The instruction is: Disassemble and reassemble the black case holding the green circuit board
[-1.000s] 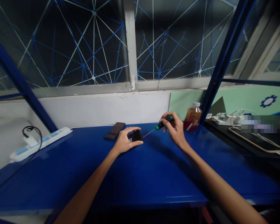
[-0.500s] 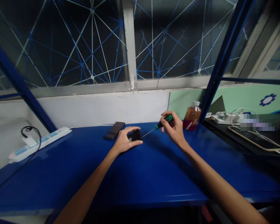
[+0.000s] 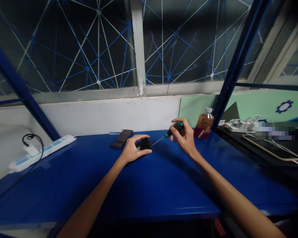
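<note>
My left hand [image 3: 134,149] grips a small black box-like object [image 3: 145,144] on the blue table, thumb on the near side and fingers on the far side. Its exact kind I cannot make out. In my right hand [image 3: 185,136] is a screwdriver [image 3: 174,129] with a green and black handle, held slantwise. The thin metal shaft points down to the left, and its tip meets or nearly meets the right end of the black object. A dark smartphone [image 3: 121,138] lies just behind my left hand.
A bottle of reddish drink [image 3: 204,125] stands at the back right. On the left lies a white power strip [image 3: 46,152] with a plug and black cable. Cables and another phone [image 3: 270,148] rest on a black surface at right. Blue posts rise on both sides of the blue table [image 3: 149,185].
My right fingers have shifted slightly around the screwdriver's handle, which appears a little turned. The left hand and the black object stay in place.
</note>
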A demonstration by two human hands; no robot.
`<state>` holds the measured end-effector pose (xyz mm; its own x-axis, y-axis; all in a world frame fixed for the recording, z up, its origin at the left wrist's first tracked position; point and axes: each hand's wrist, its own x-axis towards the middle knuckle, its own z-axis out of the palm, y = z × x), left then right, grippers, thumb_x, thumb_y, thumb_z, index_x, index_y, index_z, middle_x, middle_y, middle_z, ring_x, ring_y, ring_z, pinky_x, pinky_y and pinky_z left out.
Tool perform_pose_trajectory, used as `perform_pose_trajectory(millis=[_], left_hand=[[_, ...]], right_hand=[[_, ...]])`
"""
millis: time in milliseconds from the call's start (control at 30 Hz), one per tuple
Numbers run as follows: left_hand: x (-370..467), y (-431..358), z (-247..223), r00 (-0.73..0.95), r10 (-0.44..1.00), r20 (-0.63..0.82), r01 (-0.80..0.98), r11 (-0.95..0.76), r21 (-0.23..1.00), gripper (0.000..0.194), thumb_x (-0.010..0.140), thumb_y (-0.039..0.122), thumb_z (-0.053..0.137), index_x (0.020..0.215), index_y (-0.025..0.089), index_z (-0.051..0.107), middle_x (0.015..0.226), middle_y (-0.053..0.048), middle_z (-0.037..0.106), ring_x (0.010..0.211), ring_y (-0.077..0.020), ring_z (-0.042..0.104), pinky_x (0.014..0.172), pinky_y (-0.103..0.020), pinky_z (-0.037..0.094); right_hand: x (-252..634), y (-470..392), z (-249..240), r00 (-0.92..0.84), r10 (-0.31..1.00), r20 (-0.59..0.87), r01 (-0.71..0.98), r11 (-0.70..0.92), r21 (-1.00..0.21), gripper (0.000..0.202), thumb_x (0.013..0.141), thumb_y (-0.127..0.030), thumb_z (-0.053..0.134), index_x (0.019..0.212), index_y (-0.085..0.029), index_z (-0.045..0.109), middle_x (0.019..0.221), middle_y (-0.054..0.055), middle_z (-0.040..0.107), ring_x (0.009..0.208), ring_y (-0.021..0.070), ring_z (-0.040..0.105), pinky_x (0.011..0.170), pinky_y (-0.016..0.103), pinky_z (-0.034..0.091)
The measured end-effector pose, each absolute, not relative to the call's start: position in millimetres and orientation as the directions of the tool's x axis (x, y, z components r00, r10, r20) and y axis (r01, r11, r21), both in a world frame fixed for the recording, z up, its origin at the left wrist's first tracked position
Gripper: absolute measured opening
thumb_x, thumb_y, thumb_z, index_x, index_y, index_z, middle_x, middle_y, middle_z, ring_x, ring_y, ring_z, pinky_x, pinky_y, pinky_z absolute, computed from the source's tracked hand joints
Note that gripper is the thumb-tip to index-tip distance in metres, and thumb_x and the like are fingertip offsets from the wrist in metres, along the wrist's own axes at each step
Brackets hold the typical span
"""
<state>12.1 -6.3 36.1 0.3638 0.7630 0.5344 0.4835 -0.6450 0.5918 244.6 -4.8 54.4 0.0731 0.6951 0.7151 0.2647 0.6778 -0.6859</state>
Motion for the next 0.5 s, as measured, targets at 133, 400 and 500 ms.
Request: perform_pose_trajectory(millis=[133,400,500], left_hand=[[11.8,-6.1,35.8,0.366,0.762,0.535,0.479,-0.647,0.594,0.047,0.068,0.037,0.075,0.111,0.024,0.063,0.111,-0.006,0.065,0.104,-0.0248,0.059,0.094,-0.043,0.045],[11.8,-5.3,35.4,0.364,0.755,0.546,0.488,-0.654,0.578,0.047,0.067,0.036,0.076,0.11,0.024,0.063,0.11,-0.004,0.066,0.102,-0.0227,0.06,0.093,-0.039,0.045],[11.7,-5.2,35.0,0.365,0.757,0.542,0.492,-0.651,0.578,0.047,0.068,0.036,0.076,0.111,0.023,0.063,0.111,-0.005,0.065,0.103,-0.0233,0.059,0.093,-0.039,0.045]], right_hand=[[242.9,-7.0,56.3,0.114,0.692,0.713,0.293,0.662,-0.69,0.031,0.081,-0.04,0.062,0.103,-0.021,0.052,0.058,-0.003,0.059,0.042,0.0118,0.057,0.043,0.024,0.046],[244.5,-3.3,52.3,0.082,0.699,0.71,0.258,0.674,-0.693,0.028,0.087,-0.039,0.054,0.108,-0.021,0.051,0.067,0.0,0.063,0.047,0.0115,0.058,0.044,0.023,0.045],[243.5,-4.1,53.9,0.094,0.685,0.722,0.233,0.69,-0.685,0.028,0.086,-0.037,0.056,0.108,-0.021,0.051,0.073,0.001,0.063,0.048,0.0114,0.059,0.046,0.024,0.046]])
